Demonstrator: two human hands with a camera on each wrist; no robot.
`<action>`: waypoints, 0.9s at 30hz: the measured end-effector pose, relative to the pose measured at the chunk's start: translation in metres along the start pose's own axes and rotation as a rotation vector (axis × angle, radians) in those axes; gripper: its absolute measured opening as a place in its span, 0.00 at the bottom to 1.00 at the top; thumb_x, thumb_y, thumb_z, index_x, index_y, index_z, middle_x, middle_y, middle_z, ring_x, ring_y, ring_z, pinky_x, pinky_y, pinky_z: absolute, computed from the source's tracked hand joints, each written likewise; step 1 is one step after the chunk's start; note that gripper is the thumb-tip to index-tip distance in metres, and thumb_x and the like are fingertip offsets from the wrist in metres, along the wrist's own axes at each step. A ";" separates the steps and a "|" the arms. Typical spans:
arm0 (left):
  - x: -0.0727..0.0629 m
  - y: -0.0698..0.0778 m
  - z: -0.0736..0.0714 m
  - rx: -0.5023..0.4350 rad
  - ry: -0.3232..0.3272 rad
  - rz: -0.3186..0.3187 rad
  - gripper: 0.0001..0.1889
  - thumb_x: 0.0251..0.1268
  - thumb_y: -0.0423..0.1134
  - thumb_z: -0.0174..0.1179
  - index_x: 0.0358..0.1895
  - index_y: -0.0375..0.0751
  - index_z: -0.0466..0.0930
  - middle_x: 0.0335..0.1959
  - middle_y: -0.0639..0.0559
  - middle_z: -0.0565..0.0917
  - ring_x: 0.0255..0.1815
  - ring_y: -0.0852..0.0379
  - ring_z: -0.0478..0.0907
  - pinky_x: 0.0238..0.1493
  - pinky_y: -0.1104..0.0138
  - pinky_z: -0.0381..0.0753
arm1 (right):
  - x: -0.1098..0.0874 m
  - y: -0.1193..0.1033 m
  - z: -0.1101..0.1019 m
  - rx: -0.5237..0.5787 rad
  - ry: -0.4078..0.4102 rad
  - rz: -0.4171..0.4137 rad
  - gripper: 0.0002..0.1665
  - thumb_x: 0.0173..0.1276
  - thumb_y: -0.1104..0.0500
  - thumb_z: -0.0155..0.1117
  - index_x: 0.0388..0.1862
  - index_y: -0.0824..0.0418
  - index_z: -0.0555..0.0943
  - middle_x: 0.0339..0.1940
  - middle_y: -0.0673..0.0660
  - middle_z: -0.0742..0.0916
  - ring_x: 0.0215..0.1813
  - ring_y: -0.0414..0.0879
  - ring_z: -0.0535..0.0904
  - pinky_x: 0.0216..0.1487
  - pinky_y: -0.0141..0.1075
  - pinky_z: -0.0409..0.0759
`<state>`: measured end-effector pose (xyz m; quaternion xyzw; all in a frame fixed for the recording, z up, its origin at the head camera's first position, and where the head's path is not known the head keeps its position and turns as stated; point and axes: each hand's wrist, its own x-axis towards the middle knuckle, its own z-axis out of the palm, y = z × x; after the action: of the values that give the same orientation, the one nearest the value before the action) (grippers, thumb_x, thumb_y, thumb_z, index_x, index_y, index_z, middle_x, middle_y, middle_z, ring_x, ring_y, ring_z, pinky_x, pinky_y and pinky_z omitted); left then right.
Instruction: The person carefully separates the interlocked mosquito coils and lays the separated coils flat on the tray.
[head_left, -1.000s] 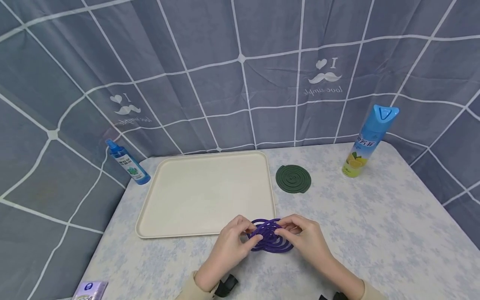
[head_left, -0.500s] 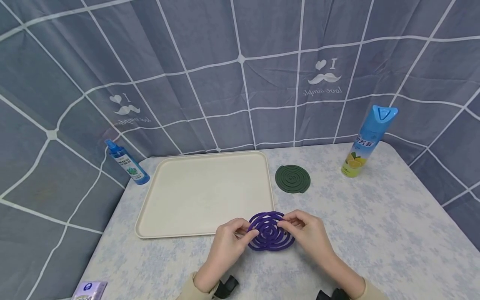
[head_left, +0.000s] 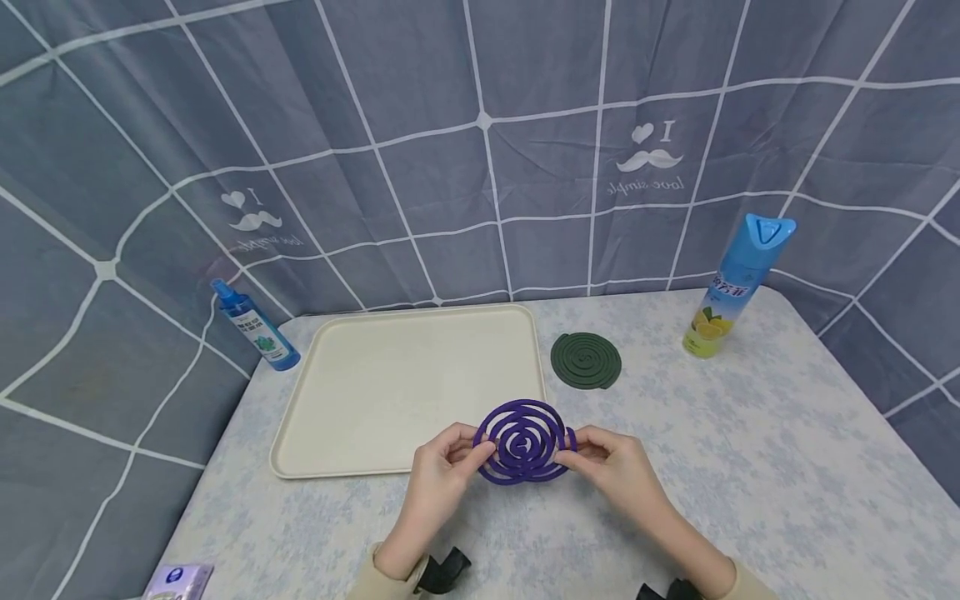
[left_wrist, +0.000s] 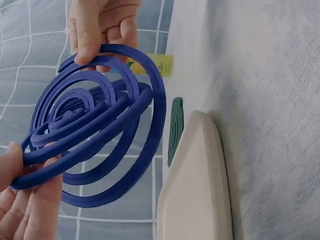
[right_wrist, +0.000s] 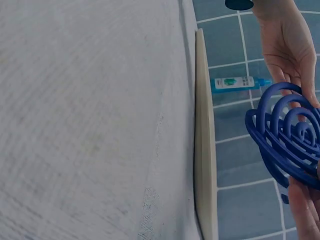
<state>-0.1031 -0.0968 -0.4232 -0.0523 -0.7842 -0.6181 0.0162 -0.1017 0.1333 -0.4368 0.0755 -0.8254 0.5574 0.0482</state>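
Observation:
A purple-blue mosquito coil pair (head_left: 519, 443) is raised between both hands above the table's front, tilted towards the head camera. Its spirals look interlaced, with rings standing apart from one another in the left wrist view. My left hand (head_left: 441, 468) pinches the left edge between thumb and fingers. On the opposite edge, thumb and fingertips of my right hand (head_left: 611, 460) pinch the outer rings. A dark green mosquito coil (head_left: 586, 361) lies flat on the table behind them.
A cream tray (head_left: 420, 468) lies left of the green coil. A blue bottle (head_left: 258, 332) stands at the far left, a blue and yellow spray can (head_left: 738, 286) at the back right. A purple packet (head_left: 178, 581) sits at the near left corner. Grey checked cloth (head_left: 480, 183) hangs behind.
Both hands have lifted the purple-blue coil pair and tilted it up to face the head camera, shifting it slightly left. Its rings have spread apart.

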 end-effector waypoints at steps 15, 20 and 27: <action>0.001 0.002 -0.001 -0.080 0.003 -0.009 0.06 0.59 0.30 0.68 0.37 0.34 0.83 0.29 0.42 0.89 0.27 0.60 0.86 0.33 0.70 0.85 | 0.007 0.000 -0.004 -0.095 0.067 -0.094 0.07 0.57 0.63 0.75 0.35 0.59 0.87 0.24 0.48 0.88 0.25 0.33 0.81 0.27 0.30 0.82; 0.001 0.002 0.001 -0.097 0.023 -0.009 0.07 0.58 0.30 0.69 0.38 0.34 0.83 0.31 0.41 0.89 0.29 0.60 0.87 0.34 0.72 0.85 | 0.008 -0.001 -0.003 -0.107 0.075 -0.136 0.08 0.56 0.65 0.75 0.35 0.59 0.87 0.25 0.48 0.88 0.26 0.31 0.80 0.28 0.29 0.82; 0.002 0.003 0.011 -0.026 0.072 0.074 0.07 0.56 0.32 0.71 0.37 0.35 0.85 0.28 0.43 0.89 0.27 0.57 0.87 0.31 0.72 0.85 | 0.003 -0.003 0.007 -0.170 0.130 -0.389 0.11 0.49 0.70 0.78 0.30 0.59 0.85 0.27 0.47 0.87 0.30 0.29 0.81 0.30 0.21 0.81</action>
<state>-0.1041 -0.0856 -0.4230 -0.0591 -0.7724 -0.6289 0.0667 -0.1037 0.1255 -0.4360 0.1928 -0.8344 0.4699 0.2141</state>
